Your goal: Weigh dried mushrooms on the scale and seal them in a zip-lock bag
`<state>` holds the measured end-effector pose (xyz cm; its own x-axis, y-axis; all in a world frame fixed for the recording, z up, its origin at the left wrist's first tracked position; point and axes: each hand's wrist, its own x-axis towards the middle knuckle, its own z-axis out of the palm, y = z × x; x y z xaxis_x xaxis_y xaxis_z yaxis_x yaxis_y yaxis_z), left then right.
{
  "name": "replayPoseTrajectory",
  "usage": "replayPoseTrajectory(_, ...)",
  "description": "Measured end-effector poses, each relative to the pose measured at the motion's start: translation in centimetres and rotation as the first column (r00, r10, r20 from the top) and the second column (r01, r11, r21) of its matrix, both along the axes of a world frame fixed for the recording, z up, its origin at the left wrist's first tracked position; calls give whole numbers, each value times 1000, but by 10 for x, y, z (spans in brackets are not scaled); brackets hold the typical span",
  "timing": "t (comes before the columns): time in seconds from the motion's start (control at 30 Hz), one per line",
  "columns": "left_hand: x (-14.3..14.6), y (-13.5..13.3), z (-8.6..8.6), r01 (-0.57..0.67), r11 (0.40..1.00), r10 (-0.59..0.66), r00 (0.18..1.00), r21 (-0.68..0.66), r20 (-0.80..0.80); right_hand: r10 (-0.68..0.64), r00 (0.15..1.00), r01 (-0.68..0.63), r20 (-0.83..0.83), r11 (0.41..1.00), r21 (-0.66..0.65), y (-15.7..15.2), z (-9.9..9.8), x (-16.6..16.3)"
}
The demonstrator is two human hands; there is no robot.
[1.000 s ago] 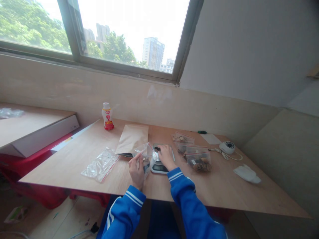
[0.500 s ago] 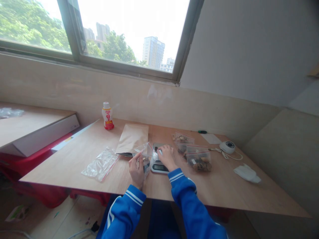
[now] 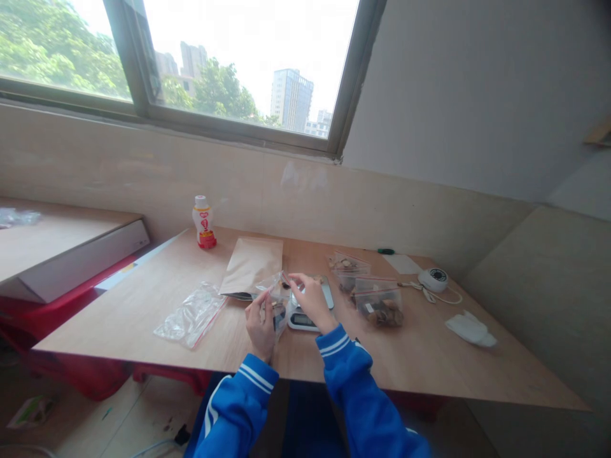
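My left hand [image 3: 260, 326] is closed on a clear zip bag [image 3: 278, 314] with a few brown dried pieces in it, upright just left of the digital kitchen scale [image 3: 328, 294]. My right hand [image 3: 310, 300] reaches across the scale to the bag's mouth. Its fingers pinch a small dark brown dried piece [image 3: 285, 284] there, partly hidden. The hand covers much of the scale's plate; a light brown piece shows at the plate's far edge. Behind the bag lies a brown kraft paper pouch [image 3: 252, 264], its dark mouth toward me.
Filled zip bags [image 3: 379, 306] lie right of the scale, and empty clear bags [image 3: 191, 315] lie to the left. A white and red bottle [image 3: 204, 222] stands at the back left. On the right are a corded white device [image 3: 433, 279], a crumpled white tissue [image 3: 471, 329] and a green-handled tool [image 3: 386, 251].
My right hand has moved left from the scale's plate to the mouth of the zip bag, carrying the dark piece. My left hand stays on the bag.
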<state>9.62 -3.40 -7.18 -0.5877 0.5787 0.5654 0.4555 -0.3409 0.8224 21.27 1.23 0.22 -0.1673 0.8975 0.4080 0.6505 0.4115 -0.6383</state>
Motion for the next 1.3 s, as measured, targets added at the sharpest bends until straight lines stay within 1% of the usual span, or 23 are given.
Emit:
replayPoseTrajectory(0.03,0,0,0,-1,1000,1,1000,-1,4,34,998,-34,-47,999,-10,0,1,-1)
replayPoseTrajectory(0.07,0,0,0,1,1000,-1,1000,-3,8,34,996,-34,-83,999,-9,1,1,-1)
replayPoseTrajectory(0.1,0,0,0,5,1000,-5,1000,-4,12,2,995,-2,-97,1000,5,4,-2,1)
replayPoseTrajectory(0.13,-1,0,0,10,1000,-10,1000,-4,17,-51,996,53,-77,998,24,8,-6,5)
replayPoseTrajectory(0.2,-1,1,-2,21,1000,-21,999,-6,28,-164,986,162,21,985,60,19,-18,17)
replayPoseTrajectory(0.27,-1,2,-3,32,999,-32,999,-5,40,-237,963,230,125,971,63,32,-31,33)
replayPoseTrajectory(0.37,-1,3,-5,38,999,-39,998,3,51,-250,949,247,193,968,44,46,-44,55)
replayPoseTrajectory(0.43,-1,3,-4,39,999,-40,998,9,52,-239,945,238,221,971,34,50,-47,64)
replayPoseTrajectory(0.53,-1,2,-2,36,999,-36,998,8,57,-233,946,234,225,972,23,50,-45,66)
replayPoseTrajectory(0.67,-1,0,0,40,999,-39,997,-17,62,-244,956,244,163,970,19,41,-31,54)
replayPoseTrajectory(0.7,-1,0,0,43,999,-41,997,-20,63,-234,966,234,110,972,13,38,-27,48)
replayPoseTrajectory(0.77,-1,0,1,45,999,-44,997,-19,64,-181,980,181,-83,983,-10,31,-17,34)
replayPoseTrajectory(0.83,-1,0,1,40,999,-39,997,-14,68,-96,946,90,-310,995,-36,22,-7,17)
replayPoseTrajectory(0.87,-1,0,2,36,999,-35,997,-11,73,-52,922,36,-383,998,-50,18,-2,8)
replayPoseTrajectory(0.9,-1,0,2,34,999,-33,996,-8,85,-10,912,-17,-411,998,-62,14,2,1)
replayPoseTrajectory(0.97,-1,1,1,36,999,-36,991,-4,126,66,918,-106,-390,991,-83,6,9,-10)
replayPoseTrajectory(1.0,-1,1,1,40,999,-39,988,-3,149,87,930,-124,-357,989,-80,2,12,-13)
replayPoseTrajectory(1.03,-1,1,2,43,999,-42,985,-2,170,90,943,-116,-320,991,-65,-1,13,-14)
replayPoseTrajectory(1.1,0,0,2,40,999,-40,978,4,207,39,963,-44,-267,999,-13,-7,13,-10)
replayPoseTrajectory(1.17,1,0,3,22,1000,-26,969,18,247,-35,965,39,-259,999,11,-15,7,-4)
replayPoseTrajectory(1.2,1,0,3,13,1000,-20,962,28,272,-65,962,66,-265,998,-5,-19,2,-2)
replayPoseTrajectory(1.3,2,2,0,5,998,-27,937,64,348,-117,954,86,-275,989,-122,-36,-18,1)
